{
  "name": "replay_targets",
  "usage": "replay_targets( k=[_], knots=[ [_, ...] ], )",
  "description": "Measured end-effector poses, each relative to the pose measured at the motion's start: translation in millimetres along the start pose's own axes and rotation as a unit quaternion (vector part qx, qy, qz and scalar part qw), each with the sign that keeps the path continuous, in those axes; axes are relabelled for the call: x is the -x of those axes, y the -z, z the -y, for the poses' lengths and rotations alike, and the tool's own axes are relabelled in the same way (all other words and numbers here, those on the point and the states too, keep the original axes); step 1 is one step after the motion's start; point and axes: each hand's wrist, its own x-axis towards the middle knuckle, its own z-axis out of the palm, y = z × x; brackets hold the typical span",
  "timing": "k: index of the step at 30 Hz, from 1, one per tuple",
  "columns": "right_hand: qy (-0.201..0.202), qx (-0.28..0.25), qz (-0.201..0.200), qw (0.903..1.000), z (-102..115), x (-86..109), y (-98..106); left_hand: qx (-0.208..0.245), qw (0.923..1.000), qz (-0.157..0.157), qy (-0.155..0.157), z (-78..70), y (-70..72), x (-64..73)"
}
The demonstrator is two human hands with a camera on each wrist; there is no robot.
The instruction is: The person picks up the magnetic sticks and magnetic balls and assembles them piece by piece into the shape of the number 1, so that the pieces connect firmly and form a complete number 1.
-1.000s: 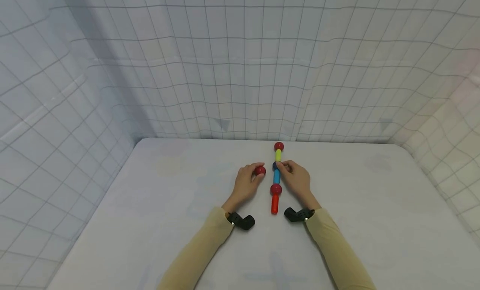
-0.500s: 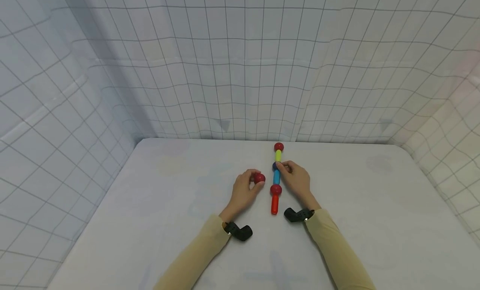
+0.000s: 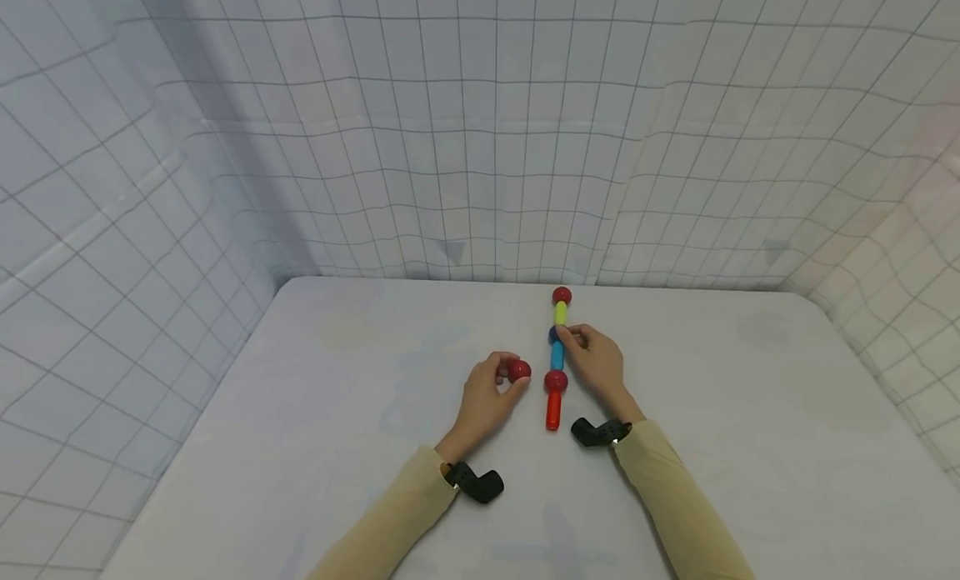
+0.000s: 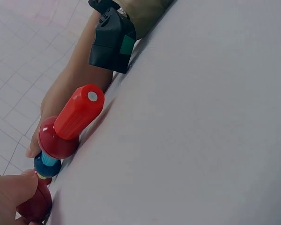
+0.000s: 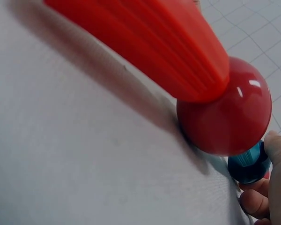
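A straight chain of balls and short rods lies on the white table. From its far end it runs: red ball (image 3: pixel 562 295), yellow rod (image 3: pixel 561 314), dark blue ball (image 3: pixel 553 333), light blue rod (image 3: pixel 557 357), larger red ball (image 3: pixel 556 382), red rod (image 3: pixel 553 412). My right hand (image 3: pixel 597 365) pinches the dark blue ball between thumb and fingers from the right side. To the left of the chain, my left hand (image 3: pixel 482 405) holds a separate red ball (image 3: pixel 519 370) by thumb and fingertips. A small grey disc shows on the red rod's (image 4: pixel 80 111) near end.
The white table (image 3: pixel 337 413) stretches out on both sides of the arms. White sheeting with a dark grid (image 3: pixel 480 147) hangs behind and at both sides. Each wrist carries a black camera, one on the left (image 3: pixel 480 486) and one on the right (image 3: pixel 596 432).
My left hand has drawn back toward the body with its red ball, now beside the chain's nearer red ball. The right hand keeps its pinch on the dark blue ball.
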Motion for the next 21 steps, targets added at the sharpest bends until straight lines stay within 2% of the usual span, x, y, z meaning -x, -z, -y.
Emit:
replay_targets(
  k=[12,18,21],
  knots=[
    [0.036,-0.021,-0.006,0.9991,0.6,9.6,3.7,0.007,0.9999,0.005,0.006,3.2,2.6,0.4],
    [0.039,-0.037,-0.031,0.9981,-1.5,24.5,2.5,0.049,0.9985,-0.023,-0.012,3.6,6.2,-1.5],
    [0.034,-0.063,-0.033,0.9969,-0.6,34.7,5.2,0.057,0.9981,-0.025,-0.007,3.0,7.2,-1.4]
  ],
)
